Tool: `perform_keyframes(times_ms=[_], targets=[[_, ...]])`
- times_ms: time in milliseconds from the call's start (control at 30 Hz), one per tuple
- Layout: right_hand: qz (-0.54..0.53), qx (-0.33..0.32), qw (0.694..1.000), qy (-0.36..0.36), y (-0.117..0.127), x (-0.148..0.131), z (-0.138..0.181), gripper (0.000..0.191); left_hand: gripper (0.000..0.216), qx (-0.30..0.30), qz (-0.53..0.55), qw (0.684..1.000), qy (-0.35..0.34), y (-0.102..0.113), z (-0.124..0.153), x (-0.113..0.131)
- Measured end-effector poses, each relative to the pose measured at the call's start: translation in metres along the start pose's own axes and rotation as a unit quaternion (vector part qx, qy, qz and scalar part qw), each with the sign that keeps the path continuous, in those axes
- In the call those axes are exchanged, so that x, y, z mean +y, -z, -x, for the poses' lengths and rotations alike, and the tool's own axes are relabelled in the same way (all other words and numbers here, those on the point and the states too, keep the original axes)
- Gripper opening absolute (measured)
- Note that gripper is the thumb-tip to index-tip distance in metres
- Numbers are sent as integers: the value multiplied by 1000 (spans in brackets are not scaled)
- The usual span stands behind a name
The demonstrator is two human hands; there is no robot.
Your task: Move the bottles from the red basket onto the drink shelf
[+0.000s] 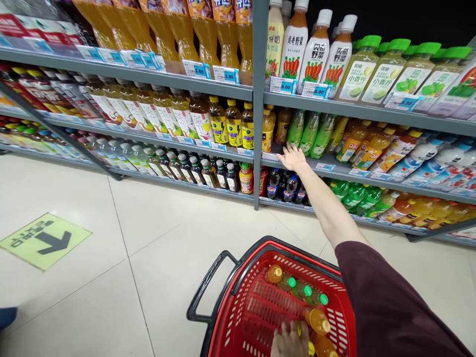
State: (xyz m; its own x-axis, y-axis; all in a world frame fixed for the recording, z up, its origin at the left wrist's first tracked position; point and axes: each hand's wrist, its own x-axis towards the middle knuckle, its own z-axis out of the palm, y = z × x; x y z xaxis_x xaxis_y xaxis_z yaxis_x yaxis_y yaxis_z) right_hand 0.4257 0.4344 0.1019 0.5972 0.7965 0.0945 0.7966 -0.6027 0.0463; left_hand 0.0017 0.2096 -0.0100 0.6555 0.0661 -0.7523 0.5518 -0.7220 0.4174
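My right hand is stretched out to the middle shelf, fingers spread, holding nothing, just below the green apple-drink bottles. A dark maroon sleeve covers my upper arm. My left hand rests at the bottom of the view inside a red shopping basket, fingers curled over the bottles lying there. The basket holds orange-capped juice bottles and green-capped bottles.
Grey metal shelves hold rows of drinks: tea bottles, carrot-juice bottles, dark cola bottles, with price tags along the edges. A pale tiled floor carries a green arrow sticker. A blue shape shows at the lower left.
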Motion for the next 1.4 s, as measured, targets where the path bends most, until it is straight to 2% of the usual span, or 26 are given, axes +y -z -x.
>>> perform_keyframes(times_ms=[67, 133, 200, 267, 333, 433, 500, 567, 633, 700, 1000, 1100, 1167, 1300, 1400], targets=[[-25, 8, 1000, 10, 4, -7, 14, 67, 71, -9, 0, 1000, 7, 10, 8, 3], [-62, 40, 996, 42, 8, -13, 46, 64, 65, 10, -18, 1000, 18, 23, 19, 6], [-112, 69, 988, 75, 10, -14, 103, 61, 60, 33, -50, 998, 28, 36, 30, 8], [-167, 58, 979, 103, 7, -7, 182, 58, 57, 50, -77, 995, 34, 47, 40, 7], [-210, -15, 973, 95, 2, 5, 276, 52, 57, 64, -88, 993, 41, 54, 46, 4], [-237, -160, 958, 9, -6, 20, 408, 51, 56, 71, -94, 992, 46, 59, 49, -1], [-211, -270, 939, -15, -10, 24, 472, 51, 56, 74, -101, 991, 42, 59, 48, -2], [-178, -379, 908, 5, -12, 24, 509, 49, 56, 75, -106, 991, 41, 59, 46, -2], [-168, -441, 881, 32, -11, 23, 525, 48, 57, 69, -107, 991, 48, 58, 44, -3], [-172, -457, 872, 43, -9, 22, 529, 49, 57, 62, -101, 991, 60, 57, 43, -6], [-118, -466, 874, 75, 3, 10, 526, 46, 58, 25, -76, 989, 125, 55, 36, -22], [-154, -432, 883, 105, 11, 0, 527, 45, 60, 26, -75, 988, 131, 55, 32, -24], [-179, -432, 875, 125, 17, -4, 529, 42, 61, 27, -78, 989, 126, 53, 27, -26], [-173, -509, 834, 123, 23, 2, 536, 30, 60, 7, -91, 990, 109, 40, 8, -32], [-158, -526, 831, 88, 21, 17, 537, 30, 50, -32, -103, 990, 89, 22, -16, -29]])
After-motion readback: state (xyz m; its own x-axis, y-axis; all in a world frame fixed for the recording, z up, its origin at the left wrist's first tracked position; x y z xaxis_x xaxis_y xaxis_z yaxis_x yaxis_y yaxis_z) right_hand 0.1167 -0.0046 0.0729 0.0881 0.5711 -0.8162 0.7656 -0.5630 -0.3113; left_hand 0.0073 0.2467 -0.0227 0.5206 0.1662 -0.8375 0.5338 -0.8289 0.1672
